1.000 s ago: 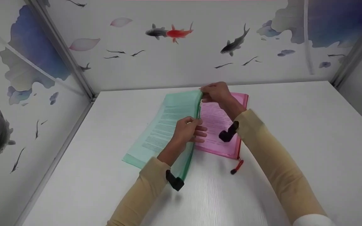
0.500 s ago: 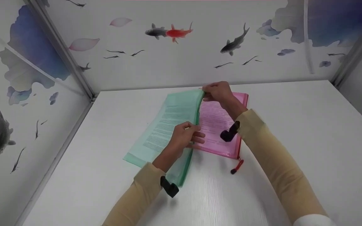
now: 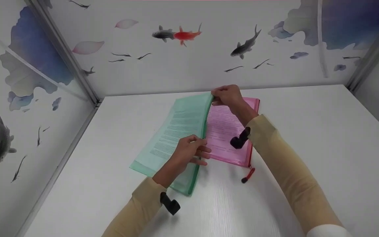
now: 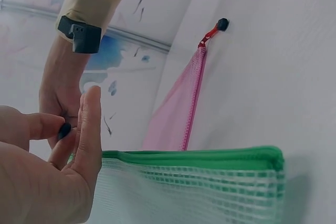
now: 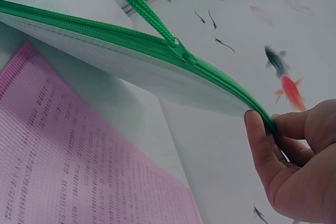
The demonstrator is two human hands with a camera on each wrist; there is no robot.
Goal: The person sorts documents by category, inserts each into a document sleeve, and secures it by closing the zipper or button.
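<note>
A green mesh zipper pouch (image 3: 176, 128) holding a printed sheet lies on the white table (image 3: 308, 131), its right zipper edge lifted. My left hand (image 3: 200, 147) pinches that green edge (image 5: 220, 85) near its middle, thumb on top. At the far end, my right hand (image 3: 216, 98) pinches the dark pull tab (image 4: 64, 129) on the green cord (image 5: 139, 6). The cord runs to the zipper slider (image 5: 181, 52). A pink mesh pouch (image 3: 225, 131) with a printed sheet lies flat on the table to the right of the green one, under my right forearm.
The pink pouch's red zipper pull (image 3: 248, 175) lies on the table at its near corner. Walls with fish pictures (image 3: 176, 34) close the table in at the left, back and right.
My left hand has slid along the green zipper edge toward me, and the left forearm has drawn back. The right hand has stayed at the far end.
</note>
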